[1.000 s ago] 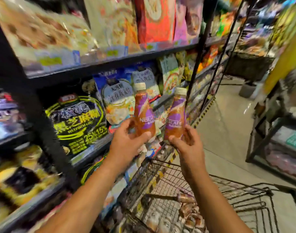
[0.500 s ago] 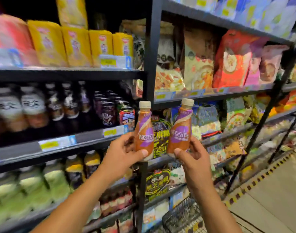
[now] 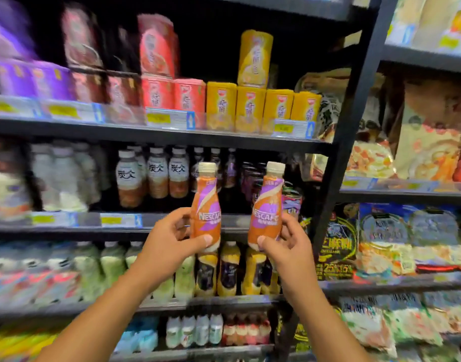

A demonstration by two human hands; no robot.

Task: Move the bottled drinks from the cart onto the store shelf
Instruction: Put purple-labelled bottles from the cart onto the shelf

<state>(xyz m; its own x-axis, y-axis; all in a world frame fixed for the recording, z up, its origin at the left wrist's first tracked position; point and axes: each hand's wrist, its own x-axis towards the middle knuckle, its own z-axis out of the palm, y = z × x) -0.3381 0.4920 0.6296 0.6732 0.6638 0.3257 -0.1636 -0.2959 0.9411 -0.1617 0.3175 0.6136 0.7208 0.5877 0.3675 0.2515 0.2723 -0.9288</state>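
Observation:
Two orange and purple Nescafe bottles with cream caps are held upright in front of the drinks shelf. My left hand grips the left bottle around its lower half. My right hand grips the right bottle the same way. Both bottles hover just in front of the middle shelf, about level with its front edge, not touching it. That shelf holds white-capped bottles at the left and dark cans behind the held bottles. The cart is out of view.
A black upright post divides the drinks bay from snack bags on the right. Above are yellow boxes and red boxes. Below stand yellow and green bottles. The left side is blurred.
My view has swung left from the cart and snack bay to the drinks bay. Both hands still hold their bottles, now a little farther apart and facing the middle shelf.

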